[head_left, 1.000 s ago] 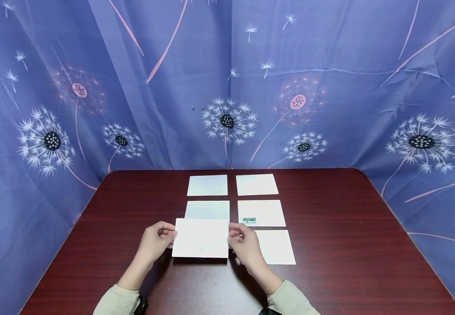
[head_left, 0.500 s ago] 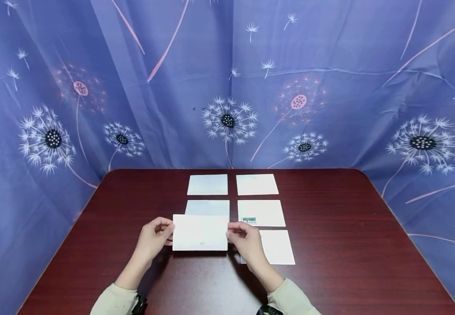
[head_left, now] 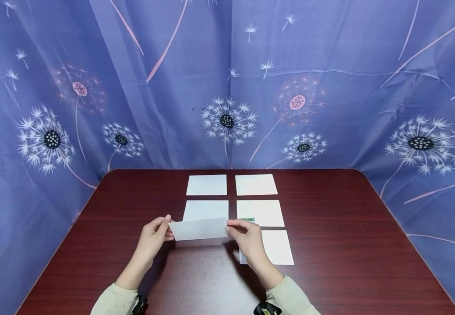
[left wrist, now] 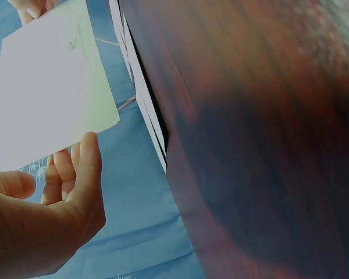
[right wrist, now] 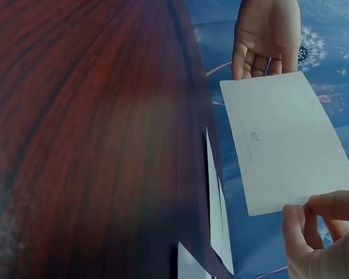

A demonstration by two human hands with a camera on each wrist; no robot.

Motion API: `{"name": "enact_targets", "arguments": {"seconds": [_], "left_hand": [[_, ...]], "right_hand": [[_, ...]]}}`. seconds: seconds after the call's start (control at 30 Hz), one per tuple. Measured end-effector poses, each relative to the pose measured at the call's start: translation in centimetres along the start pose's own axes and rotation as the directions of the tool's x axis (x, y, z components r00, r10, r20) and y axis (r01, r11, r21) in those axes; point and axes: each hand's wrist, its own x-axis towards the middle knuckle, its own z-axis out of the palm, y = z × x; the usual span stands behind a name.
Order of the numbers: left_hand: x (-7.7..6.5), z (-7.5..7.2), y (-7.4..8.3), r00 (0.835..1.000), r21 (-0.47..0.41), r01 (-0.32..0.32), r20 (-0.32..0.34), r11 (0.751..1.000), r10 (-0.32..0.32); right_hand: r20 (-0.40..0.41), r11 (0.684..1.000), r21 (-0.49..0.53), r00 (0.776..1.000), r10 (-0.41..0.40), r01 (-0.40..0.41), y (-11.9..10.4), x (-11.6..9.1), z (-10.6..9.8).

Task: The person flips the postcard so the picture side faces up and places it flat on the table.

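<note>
A white postcard is held up tilted above the table's near part, seen narrow in the head view. Its face shows a small printed mark and faint lines in the right wrist view. My right hand pinches the card's right edge between thumb and fingers. At the opposite edge is my left hand, its fingertips touching the card and the thumb standing off it. Behind the card lies another white card, partly covered by it in the head view.
On the dark red wooden table lie more white cards in two columns: two at the back, one with a small green picture, and one beside my right hand. A blue dandelion-print curtain surrounds the table.
The held postcard has tipped from facing the head camera to a narrow slant, its left end turned. My left thumb has shifted up. The cards on the table have stayed put.
</note>
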Motion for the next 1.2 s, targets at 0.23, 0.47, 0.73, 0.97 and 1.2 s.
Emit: {"name": "enact_targets", "arguments": {"seconds": [0.23, 0.47, 0.73, 0.97, 1.2], "left_hand": [[0.16, 0.17, -0.16, 0.999, -0.015, -0.029, -0.023, 0.999, 0.029], [0.21, 0.38, 0.01, 0.997, -0.038, -0.066, -0.044, 0.997, 0.065], [0.06, 0.43, 0.09, 0.993, -0.003, -0.104, -0.048, 0.995, 0.103], [-0.06, 0.52, -0.14, 0.993, 0.01, -0.109, -0.039, 0.994, 0.109], [-0.13, 0.46, 0.02, 0.997, -0.004, -0.083, 0.007, 0.997, 0.083]], "right_hand": [[-0.005, 0.996, 0.084, 1.0, 0.012, -0.012, 0.0, 0.09, 0.2], [-0.023, 0.995, 0.089, 0.999, 0.048, -0.046, -0.14, 0.15, 0.35], [-0.043, 0.989, 0.132, 0.997, 0.067, -0.061, -0.06, 0.17, 0.23], [-0.033, 0.998, 0.041, 0.999, 0.039, -0.038, 0.06, -0.14, -0.02], [-0.048, 0.999, 0.037, 0.999, 0.017, -0.015, 0.01, -0.11, -0.07]]}}
